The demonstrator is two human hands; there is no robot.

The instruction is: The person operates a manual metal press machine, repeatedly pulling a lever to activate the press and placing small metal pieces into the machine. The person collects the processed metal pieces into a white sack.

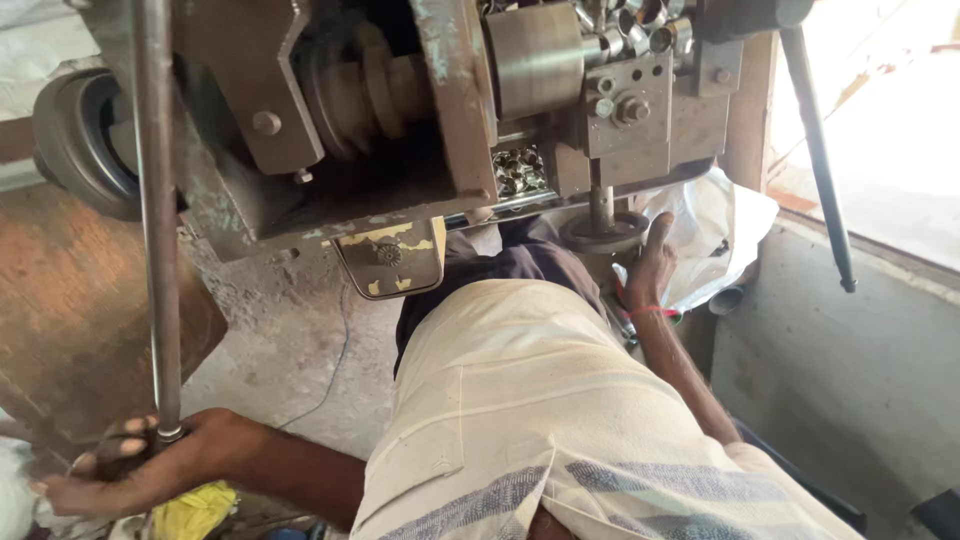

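Left hand (130, 465) gripping lever rod (158, 220) base firmly | right hand (652, 262) loosely spread beside die post (601, 205), fingers kept off it.

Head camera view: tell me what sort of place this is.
Probably a small metalworking workshop. A heavy, worn press machine fills the top of the view, with small shiny metal cups piled on it. The left hand has its grip around a long steel lever; the right hand reaches beneath the machine.
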